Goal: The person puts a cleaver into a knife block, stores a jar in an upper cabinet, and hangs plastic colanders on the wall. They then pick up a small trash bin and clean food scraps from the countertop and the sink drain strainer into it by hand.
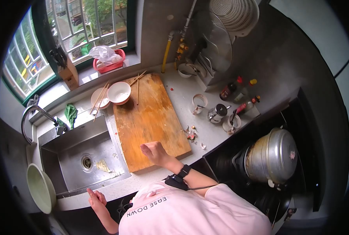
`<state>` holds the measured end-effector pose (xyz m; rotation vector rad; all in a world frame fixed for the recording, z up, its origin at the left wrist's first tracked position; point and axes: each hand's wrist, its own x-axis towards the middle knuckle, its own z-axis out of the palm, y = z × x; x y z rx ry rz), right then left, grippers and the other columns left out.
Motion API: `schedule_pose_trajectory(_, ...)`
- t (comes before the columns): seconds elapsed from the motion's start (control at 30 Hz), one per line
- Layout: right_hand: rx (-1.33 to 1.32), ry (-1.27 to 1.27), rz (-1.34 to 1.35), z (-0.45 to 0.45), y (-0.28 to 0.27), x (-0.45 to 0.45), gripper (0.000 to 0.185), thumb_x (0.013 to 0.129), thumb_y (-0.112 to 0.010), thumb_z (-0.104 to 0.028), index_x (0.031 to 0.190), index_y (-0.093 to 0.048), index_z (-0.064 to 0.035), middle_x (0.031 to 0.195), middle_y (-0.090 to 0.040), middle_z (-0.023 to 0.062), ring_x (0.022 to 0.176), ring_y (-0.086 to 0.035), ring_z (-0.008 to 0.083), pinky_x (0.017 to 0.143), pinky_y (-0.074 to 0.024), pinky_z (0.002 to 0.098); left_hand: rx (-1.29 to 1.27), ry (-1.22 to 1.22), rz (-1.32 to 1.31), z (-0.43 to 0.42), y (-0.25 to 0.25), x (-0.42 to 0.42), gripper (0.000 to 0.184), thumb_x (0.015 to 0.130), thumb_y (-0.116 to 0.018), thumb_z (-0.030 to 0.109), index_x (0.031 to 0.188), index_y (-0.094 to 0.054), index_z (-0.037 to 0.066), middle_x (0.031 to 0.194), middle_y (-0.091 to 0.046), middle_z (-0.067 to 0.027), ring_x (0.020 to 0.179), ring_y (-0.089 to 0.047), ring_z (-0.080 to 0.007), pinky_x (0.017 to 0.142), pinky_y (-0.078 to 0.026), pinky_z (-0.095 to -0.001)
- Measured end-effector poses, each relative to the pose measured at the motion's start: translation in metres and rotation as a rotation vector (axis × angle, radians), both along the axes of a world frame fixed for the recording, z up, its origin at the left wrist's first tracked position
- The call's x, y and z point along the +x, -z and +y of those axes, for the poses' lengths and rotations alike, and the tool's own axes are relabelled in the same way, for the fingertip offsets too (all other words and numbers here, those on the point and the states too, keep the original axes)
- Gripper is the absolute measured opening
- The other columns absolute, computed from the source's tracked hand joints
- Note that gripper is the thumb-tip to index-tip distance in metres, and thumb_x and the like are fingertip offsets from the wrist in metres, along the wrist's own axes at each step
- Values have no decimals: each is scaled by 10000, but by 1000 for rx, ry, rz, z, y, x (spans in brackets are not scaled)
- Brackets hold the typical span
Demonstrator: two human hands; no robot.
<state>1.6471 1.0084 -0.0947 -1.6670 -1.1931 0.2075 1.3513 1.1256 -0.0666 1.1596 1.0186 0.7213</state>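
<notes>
My right hand [155, 153], with a dark watch on the wrist, is over the near end of a wooden cutting board [153, 113]. Its fingers are curled in, and nothing shows in them. By the front edge of the steel sink [70, 152] is my left hand [97, 198], index finger stretched out and the other fingers partly bent, holding nothing. Pale food scraps [103, 166] lie in the sink near the drain. A white bowl [119, 93] rests at the board's far left corner, beside a second bowl [99, 98] with chopsticks [101, 97] across it.
A large lidded metal pot [271, 156] stands on the stove at right. Several bottles [241, 93], a glass jar [218, 114] and vegetable scraps [191, 134] are right of the board. A pale green basin [41, 188] leans left of the sink, below the faucet [37, 107].
</notes>
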Motion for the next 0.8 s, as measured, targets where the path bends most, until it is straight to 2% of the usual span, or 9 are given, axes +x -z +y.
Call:
schedule_pose_trajectory(0.07,7,45,-42,-3,-4,-6,560,961,-276,-400,585,-461,-28,505,-466,92,480,-510,284,475,-386,334,28,82,-16,9,2,1,575,934,-322,501,492,-242,142,425,-222,49,358,-174,-40,350,-99,-227)
schedule_pose_trajectory(0.17,53,180,80,-16,8,-8,475,940,-358,-389,658,-527,-46,534,-516,134,519,-565,300,475,-415,352,16,152,10,21,12,3,583,934,-327,498,483,-266,134,423,-246,47,357,-192,-42,350,-108,-231)
schedule_pose_trajectory(0.27,-109,388,128,-48,11,-4,400,936,-371,-373,779,-577,-68,587,-559,119,583,-602,277,518,-441,349,-2,216,45,28,15,10,590,938,-325,490,474,-288,128,416,-267,44,355,-213,-49,351,-122,-230)
schedule_pose_trajectory(0.4,-212,663,138,-109,24,14,328,929,-406,-339,949,-579,-61,833,-617,122,764,-618,263,659,-473,343,-30,282,64,30,22,19,587,942,-324,478,474,-301,125,413,-270,42,357,-220,-49,353,-130,-229)
schedule_pose_trajectory(0.47,-321,756,-59,-139,25,23,269,907,-468,-297,992,-553,-56,900,-583,141,761,-600,272,671,-469,359,-47,293,59,28,20,24,583,943,-331,472,475,-308,125,413,-280,38,357,-225,-48,351,-133,-228)
schedule_pose_trajectory(0.53,-419,842,-6,-161,29,27,244,873,-529,-247,1041,-524,-70,931,-546,145,734,-582,277,660,-467,373,-57,301,61,25,22,30,555,945,-368,431,481,-327,129,417,-298,43,360,-234,-41,348,-139,-225)
schedule_pose_trajectory(0.67,-449,768,-21,-179,36,35,285,849,-552,-188,1098,-505,-60,957,-541,132,744,-586,247,664,-472,379,82,325,191,10,24,44,481,942,-439,328,506,-376,135,433,-336,59,369,-252,-24,348,-157,-215)
schedule_pose_trajectory(0.7,-426,737,-92,-180,40,38,267,871,-522,-179,1101,-514,-45,965,-553,119,762,-594,241,671,-479,369,11,306,173,4,21,46,405,936,-461,282,563,-426,128,455,-343,72,385,-266,-12,354,-171,-207)
schedule_pose_trajectory(0.8,-349,665,111,-173,46,42,233,895,-492,-172,1039,-568,-5,960,-568,134,750,-611,234,652,-485,327,-25,357,153,-10,5,57,345,944,-442,274,648,-462,98,473,-334,71,407,-289,-10,359,-186,-206)
